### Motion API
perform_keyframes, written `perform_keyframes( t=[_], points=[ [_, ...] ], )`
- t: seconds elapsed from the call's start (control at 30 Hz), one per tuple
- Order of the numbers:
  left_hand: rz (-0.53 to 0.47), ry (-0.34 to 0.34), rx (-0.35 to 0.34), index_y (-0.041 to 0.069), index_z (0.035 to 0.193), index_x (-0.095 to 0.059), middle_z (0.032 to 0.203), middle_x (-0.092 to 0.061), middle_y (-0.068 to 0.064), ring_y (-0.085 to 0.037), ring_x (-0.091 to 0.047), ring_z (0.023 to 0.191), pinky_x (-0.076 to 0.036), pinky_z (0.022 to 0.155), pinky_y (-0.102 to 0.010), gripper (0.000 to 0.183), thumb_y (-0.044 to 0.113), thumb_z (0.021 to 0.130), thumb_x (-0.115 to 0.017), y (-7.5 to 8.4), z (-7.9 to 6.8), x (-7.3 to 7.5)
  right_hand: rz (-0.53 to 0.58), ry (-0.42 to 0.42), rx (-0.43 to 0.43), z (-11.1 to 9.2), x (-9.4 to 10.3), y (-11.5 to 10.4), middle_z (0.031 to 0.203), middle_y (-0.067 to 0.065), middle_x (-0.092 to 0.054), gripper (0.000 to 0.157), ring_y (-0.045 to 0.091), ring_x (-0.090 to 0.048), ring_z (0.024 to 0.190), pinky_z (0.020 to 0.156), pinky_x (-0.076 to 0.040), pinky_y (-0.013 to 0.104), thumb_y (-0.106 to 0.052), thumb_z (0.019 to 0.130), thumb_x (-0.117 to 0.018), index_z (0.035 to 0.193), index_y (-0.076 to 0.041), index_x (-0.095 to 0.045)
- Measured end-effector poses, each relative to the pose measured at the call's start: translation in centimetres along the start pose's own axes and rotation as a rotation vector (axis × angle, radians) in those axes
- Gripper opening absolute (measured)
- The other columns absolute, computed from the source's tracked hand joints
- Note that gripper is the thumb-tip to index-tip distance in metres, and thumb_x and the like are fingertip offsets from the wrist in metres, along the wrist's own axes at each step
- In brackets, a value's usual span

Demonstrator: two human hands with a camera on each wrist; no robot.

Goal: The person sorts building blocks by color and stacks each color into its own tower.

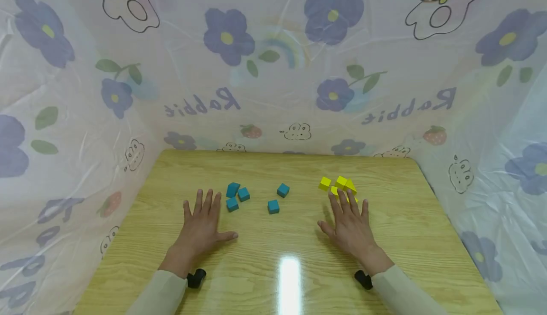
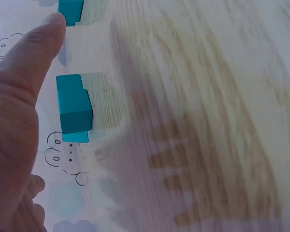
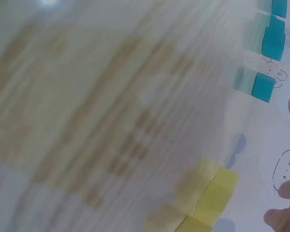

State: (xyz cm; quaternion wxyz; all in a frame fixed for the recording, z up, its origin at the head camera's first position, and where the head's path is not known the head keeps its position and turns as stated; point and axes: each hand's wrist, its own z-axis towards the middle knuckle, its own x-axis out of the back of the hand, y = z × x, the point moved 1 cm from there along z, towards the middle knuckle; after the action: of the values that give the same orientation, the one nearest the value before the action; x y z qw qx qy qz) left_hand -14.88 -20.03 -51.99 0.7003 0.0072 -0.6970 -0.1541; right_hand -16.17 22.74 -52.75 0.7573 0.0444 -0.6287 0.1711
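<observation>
My left hand (image 1: 200,225) is spread, palm down, at the left of the wooden table, holding nothing. Just beyond and right of its fingertips lie three blue blocks: an angled one (image 1: 232,189), a cube (image 1: 243,194) and another cube (image 1: 232,205). Two more blue cubes, one at the back (image 1: 283,190) and one nearer (image 1: 273,206), sit towards the middle. Palm down too, my right hand (image 1: 351,227) has spread fingers and grips nothing. Its fingertips partly cover several yellow blocks, among them a cube (image 1: 325,184) and a triangular block (image 1: 350,186). Contact with them is unclear.
The wooden table (image 1: 256,267) has printed curtain (image 1: 273,68) walls at its back and both sides. Black devices are strapped at the left wrist (image 1: 196,278) and right wrist (image 1: 363,280). Light glares off the front middle of the table.
</observation>
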Motion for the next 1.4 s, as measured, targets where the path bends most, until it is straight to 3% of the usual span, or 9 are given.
perform_keyframes(
  t=[0.27,0.53,0.7,0.9,1.17,1.4],
  points=[
    [-0.016,0.039,0.021,0.003,0.168,-0.018,0.172,-0.02,-0.027,-0.05,-0.004,0.161,-0.005,0.121,-0.077,0.119,0.066,0.086,-0.077,-0.5,0.0,0.4,0.028,0.085,0.087,2.9,-0.2,-1.8,0.166,0.023,-0.037,0.085,0.045,-0.026,0.157,0.118,-0.02,0.078,-0.053,0.099,-0.068,0.162,-0.003,-0.037],
    [-0.046,0.154,-0.009,0.0,0.16,-0.038,0.159,-0.043,-0.027,-0.049,-0.032,0.152,-0.021,0.122,-0.071,0.096,0.048,0.089,-0.083,-0.1,1.3,0.5,0.096,0.218,0.283,7.5,-1.3,-8.8,0.144,0.022,-0.055,0.069,0.045,-0.052,0.132,0.107,-0.043,0.065,-0.036,0.096,-0.078,0.147,0.001,-0.051],
    [-0.056,0.203,-0.016,0.001,0.152,-0.052,0.148,-0.055,-0.023,-0.046,-0.044,0.139,-0.029,0.119,-0.065,0.081,0.041,0.09,-0.084,0.2,1.9,0.1,0.103,0.148,0.369,10.1,-2.4,-13.6,0.14,0.015,-0.057,0.061,0.039,-0.053,0.129,0.103,-0.048,0.059,-0.038,0.099,-0.074,0.147,-0.005,-0.055],
    [-0.07,0.206,0.03,0.005,0.146,-0.059,0.138,-0.058,-0.02,-0.044,-0.046,0.13,-0.031,0.116,-0.063,0.07,0.04,0.091,-0.083,0.3,2.4,-0.6,0.0,0.076,0.454,12.4,-4.0,-17.3,0.134,0.008,-0.059,0.055,0.031,-0.054,0.124,0.099,-0.051,0.051,-0.042,0.098,-0.074,0.143,-0.014,-0.06],
    [-0.073,0.204,0.059,0.008,0.14,-0.065,0.132,-0.06,-0.017,-0.041,-0.046,0.122,-0.032,0.111,-0.065,0.059,0.039,0.093,-0.082,0.1,3.1,-1.1,-0.139,0.005,0.47,14.0,-5.2,-19.5,0.133,0.0,-0.059,0.046,0.024,-0.052,0.121,0.097,-0.047,0.042,-0.042,0.101,-0.071,0.143,-0.025,-0.063],
    [-0.085,0.213,0.047,0.01,0.129,-0.073,0.125,-0.064,-0.013,-0.038,-0.049,0.118,-0.034,0.105,-0.063,0.042,0.034,0.096,-0.08,-0.3,3.4,-1.6,-0.179,-0.035,0.487,14.2,-5.9,-20.2,0.129,-0.001,-0.059,0.033,0.023,-0.05,0.116,0.098,-0.045,0.041,-0.039,0.105,-0.064,0.137,-0.028,-0.067]
  ],
)
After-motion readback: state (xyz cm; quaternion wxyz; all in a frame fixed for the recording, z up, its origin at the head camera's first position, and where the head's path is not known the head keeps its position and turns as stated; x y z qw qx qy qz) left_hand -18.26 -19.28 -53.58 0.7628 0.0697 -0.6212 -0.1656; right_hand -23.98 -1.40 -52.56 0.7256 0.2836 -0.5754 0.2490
